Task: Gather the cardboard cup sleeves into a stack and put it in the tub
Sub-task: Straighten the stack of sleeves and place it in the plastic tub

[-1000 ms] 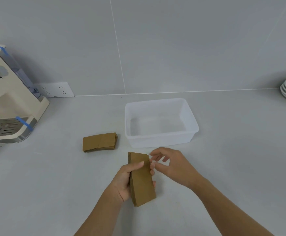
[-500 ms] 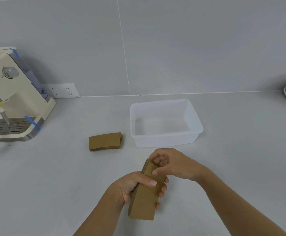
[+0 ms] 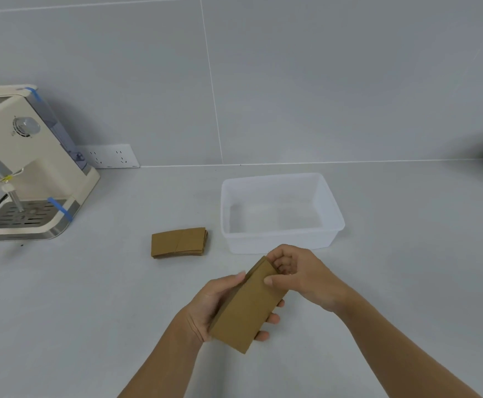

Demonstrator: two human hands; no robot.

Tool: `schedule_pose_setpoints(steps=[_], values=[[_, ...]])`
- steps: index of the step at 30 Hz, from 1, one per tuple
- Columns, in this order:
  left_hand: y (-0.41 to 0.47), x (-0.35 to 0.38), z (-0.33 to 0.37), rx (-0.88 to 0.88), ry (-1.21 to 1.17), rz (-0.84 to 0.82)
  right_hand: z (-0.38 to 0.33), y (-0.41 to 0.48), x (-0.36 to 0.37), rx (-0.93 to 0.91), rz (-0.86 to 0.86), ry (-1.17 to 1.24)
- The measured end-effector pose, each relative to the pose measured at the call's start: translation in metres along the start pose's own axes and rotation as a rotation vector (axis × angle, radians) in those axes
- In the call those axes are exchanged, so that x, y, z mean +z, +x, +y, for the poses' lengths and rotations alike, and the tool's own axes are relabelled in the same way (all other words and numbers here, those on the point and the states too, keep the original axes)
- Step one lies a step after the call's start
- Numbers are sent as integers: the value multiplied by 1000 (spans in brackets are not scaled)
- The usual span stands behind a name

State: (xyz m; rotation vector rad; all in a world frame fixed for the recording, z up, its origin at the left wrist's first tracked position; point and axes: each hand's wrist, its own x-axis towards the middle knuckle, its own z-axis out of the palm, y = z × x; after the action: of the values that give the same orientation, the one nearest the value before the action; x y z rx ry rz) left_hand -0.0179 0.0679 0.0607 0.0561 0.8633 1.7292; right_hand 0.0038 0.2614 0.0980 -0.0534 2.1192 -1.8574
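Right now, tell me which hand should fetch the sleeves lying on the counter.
Left. The loose pile lies on the left hand's side; the right hand, pinching the held stack's top, could keep it.

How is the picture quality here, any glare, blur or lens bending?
Head view: soft, even light, faint shadows, no harsh glare; wide-angle bending curves the wall seam and stretches the coffee machine at the edge; the sleeves in both hands are slightly soft; the tub reads clearly.

Bright even light, warped edges
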Motion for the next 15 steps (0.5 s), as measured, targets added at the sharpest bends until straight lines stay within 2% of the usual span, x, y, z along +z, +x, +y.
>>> schedule_pose_setpoints(steps=[4, 9, 15], values=[[-2, -1, 5, 160, -131, 12, 1, 2, -12, -35, 145, 128], [3, 3, 6, 434, -184, 138, 1, 4, -25, -80, 319, 244], [17, 17, 0, 550, -136, 367, 8, 1, -32, -80, 413, 290]])
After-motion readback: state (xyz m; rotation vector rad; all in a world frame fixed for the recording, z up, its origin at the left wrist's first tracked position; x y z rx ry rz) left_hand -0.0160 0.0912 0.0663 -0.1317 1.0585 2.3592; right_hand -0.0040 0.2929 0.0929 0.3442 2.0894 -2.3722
